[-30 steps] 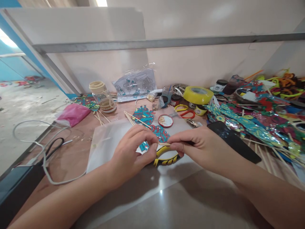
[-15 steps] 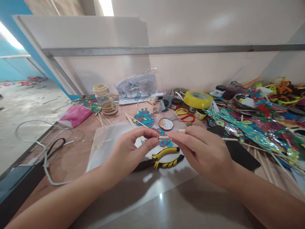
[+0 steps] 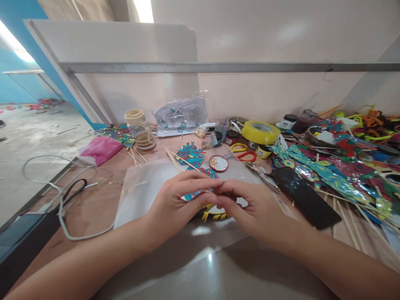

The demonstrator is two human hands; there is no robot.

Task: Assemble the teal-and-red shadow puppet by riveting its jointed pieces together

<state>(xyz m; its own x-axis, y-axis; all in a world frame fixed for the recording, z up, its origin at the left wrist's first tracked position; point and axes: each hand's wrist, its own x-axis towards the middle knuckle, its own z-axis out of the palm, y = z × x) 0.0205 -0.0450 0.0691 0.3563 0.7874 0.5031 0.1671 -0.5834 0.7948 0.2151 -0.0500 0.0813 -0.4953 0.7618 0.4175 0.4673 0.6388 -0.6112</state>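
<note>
My left hand [image 3: 175, 200] and my right hand [image 3: 253, 208] meet fingertip to fingertip above the plastic sheet [image 3: 140, 187]. Both are closed in a pinch around a thin wooden stick [image 3: 293, 203], mostly hidden by the fingers; its far end shows past my right hand. Whatever small piece may be at the pinched end cannot be made out. Below the hands lie yellow-and-black pliers [image 3: 215, 216], largely covered. Just behind are blue-and-red painted cutouts [image 3: 191, 155] with sticks, and a round lid [image 3: 218, 163] holding small gold beads.
A phone [image 3: 306, 198] and metal pliers [image 3: 261, 174] lie to the right. Behind are scissors [image 3: 246, 156], yellow tape [image 3: 261, 131], paint jars and a glass jar [image 3: 140, 131]. Painted cutouts [image 3: 328, 166] pile up at right; a white cable [image 3: 62, 208] loops at left.
My right hand has turned and moved in against the left fingertips, hiding the stick's pinched end. The stick's far end has swung lower. More of the phone and metal pliers shows.
</note>
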